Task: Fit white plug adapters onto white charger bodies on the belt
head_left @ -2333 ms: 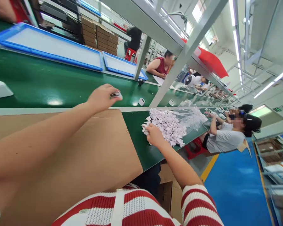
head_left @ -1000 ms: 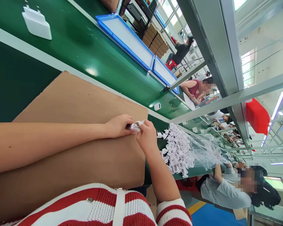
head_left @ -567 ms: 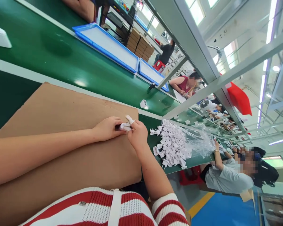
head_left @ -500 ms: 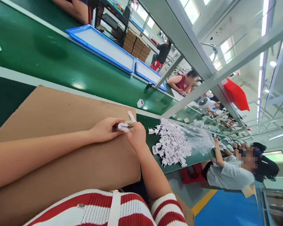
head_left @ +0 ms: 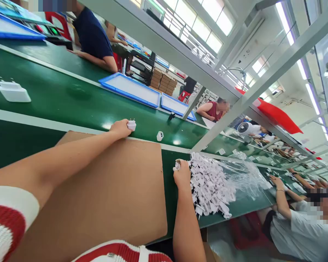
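Parting hands: joined over the cardboard (head_left: 112, 189) a moment ago, now well apart.
Left hand (head_left: 122, 128): pinching a boxy white adapter (head_left: 131, 125) at the green counter (head_left: 79, 105) edge.
Right hand (head_left: 182, 175): curled on a plug part (head_left: 177, 166) beside the pile (head_left: 211, 185).
Pile: white plastic pieces spilling from a crinkled clear bag (head_left: 246, 174).
Around: blue-rimmed trays (head_left: 131, 89), a white charger (head_left: 13, 92).

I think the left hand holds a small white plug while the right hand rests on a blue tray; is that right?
One detail is wrong: the head view shows the right hand resting at the pile of white parts instead. The left hand does hold the small white plug.
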`<act>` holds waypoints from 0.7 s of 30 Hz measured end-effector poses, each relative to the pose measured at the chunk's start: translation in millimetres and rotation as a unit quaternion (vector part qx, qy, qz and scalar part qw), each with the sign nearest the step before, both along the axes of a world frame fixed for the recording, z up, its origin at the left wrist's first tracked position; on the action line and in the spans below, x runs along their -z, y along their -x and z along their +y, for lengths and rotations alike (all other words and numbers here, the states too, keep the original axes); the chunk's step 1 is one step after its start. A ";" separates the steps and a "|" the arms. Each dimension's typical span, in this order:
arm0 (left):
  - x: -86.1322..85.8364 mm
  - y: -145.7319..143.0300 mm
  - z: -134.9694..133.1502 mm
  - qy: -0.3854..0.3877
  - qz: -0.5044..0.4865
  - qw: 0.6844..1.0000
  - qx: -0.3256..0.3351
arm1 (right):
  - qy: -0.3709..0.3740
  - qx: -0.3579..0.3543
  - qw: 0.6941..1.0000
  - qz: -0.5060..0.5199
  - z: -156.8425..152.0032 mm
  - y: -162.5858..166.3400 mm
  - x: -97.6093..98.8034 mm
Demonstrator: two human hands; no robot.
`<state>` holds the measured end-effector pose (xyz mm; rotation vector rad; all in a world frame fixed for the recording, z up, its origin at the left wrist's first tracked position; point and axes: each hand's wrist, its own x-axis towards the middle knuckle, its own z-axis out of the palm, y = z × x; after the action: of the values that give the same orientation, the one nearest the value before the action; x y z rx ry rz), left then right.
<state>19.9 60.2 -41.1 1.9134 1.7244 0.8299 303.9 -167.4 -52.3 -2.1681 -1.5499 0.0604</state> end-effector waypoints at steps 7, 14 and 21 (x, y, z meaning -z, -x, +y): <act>0.9 -57.4 -27.9 -0.159 0.056 0.986 0.010 | -0.133 -0.099 0.984 0.071 3.4 20.8 9.9; -6.5 -111.5 -28.5 -0.057 0.067 0.992 0.086 | -0.120 -0.139 0.967 0.176 1.6 31.7 9.7; -1.1 -89.6 -75.8 -0.042 0.013 0.960 0.278 | -0.194 -0.043 0.929 0.312 2.3 33.1 -1.3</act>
<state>109.5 -15.6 -40.0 2.3061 1.0740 0.6654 270.9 -165.1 -51.0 -1.5571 -1.1598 0.3972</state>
